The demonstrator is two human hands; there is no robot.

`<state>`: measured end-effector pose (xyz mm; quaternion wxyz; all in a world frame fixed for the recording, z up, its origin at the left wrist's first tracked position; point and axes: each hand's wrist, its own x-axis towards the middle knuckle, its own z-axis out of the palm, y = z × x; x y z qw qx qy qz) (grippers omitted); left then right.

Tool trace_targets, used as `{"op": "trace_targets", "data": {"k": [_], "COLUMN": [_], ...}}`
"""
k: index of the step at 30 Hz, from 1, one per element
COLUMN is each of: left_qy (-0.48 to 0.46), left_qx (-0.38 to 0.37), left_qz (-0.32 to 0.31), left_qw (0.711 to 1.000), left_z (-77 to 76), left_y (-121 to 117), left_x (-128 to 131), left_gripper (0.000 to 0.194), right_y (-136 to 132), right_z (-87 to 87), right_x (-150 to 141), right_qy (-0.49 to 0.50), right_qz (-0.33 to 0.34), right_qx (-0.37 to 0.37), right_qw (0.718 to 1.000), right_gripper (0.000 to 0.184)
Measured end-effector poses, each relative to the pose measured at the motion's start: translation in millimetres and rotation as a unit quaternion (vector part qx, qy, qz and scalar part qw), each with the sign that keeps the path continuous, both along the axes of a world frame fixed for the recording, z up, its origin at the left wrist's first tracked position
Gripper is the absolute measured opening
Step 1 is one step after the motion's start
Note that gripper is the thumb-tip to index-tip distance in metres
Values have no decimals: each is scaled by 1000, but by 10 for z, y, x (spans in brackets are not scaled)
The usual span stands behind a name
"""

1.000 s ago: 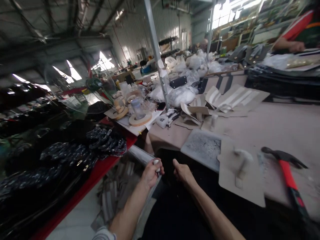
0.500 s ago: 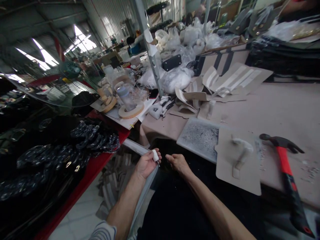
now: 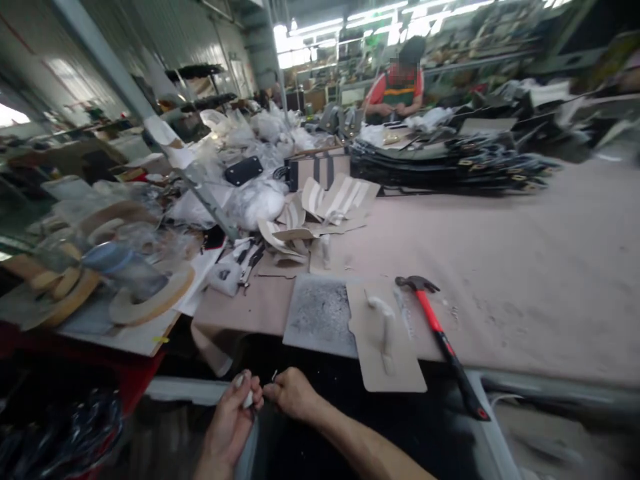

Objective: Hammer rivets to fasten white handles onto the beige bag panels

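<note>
My left hand [image 3: 231,421] is low at the table's front edge, fingers curled around a small white cylinder-like object [image 3: 247,398]. My right hand [image 3: 291,393] is right beside it, fingers pinched together on something tiny that I cannot make out. Both hands are over dark material [image 3: 320,440] below the table edge. A red-handled hammer [image 3: 440,337] lies on the table to the right of my hands. A tan cardboard piece [image 3: 385,337] with a white part on it and a grey speckled pad [image 3: 320,313] lie just beyond my hands.
Tape rolls [image 3: 150,303] and a clear container [image 3: 123,263] stand at the left. Cut cardboard shapes [image 3: 330,200], white bags [image 3: 255,200] and a slanted metal post [image 3: 165,143] lie farther back. Stacked dark pieces [image 3: 450,163] sit before a person [image 3: 397,87] working at the far side.
The view has swung right and up, bringing the far worker into sight. My hands have come closer together at the table edge, the left still holding the white object.
</note>
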<state>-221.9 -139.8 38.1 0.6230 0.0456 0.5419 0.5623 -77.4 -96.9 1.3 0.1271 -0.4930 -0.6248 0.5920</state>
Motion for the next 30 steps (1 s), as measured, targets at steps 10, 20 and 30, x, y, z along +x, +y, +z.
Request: {"op": "trace_targets", "data": {"k": [10, 20, 30], "left_qy": [53, 83, -36], "left_qx": [-6, 78, 85], "left_qz": [-71, -226, -263], "left_qw": [996, 968, 960], "left_z": [175, 381, 637], "left_y": [388, 833, 1058], "left_x": [189, 598, 983], "left_gripper": [57, 43, 39], "right_y": [-119, 311, 407], "right_z": [705, 922, 629], "right_x": [616, 2073, 2072], "right_qy": [-53, -214, -178], "right_qz": [26, -380, -337], "right_qx": [202, 346, 227], "right_qw": [978, 831, 896], "right_gripper": [18, 36, 51]}}
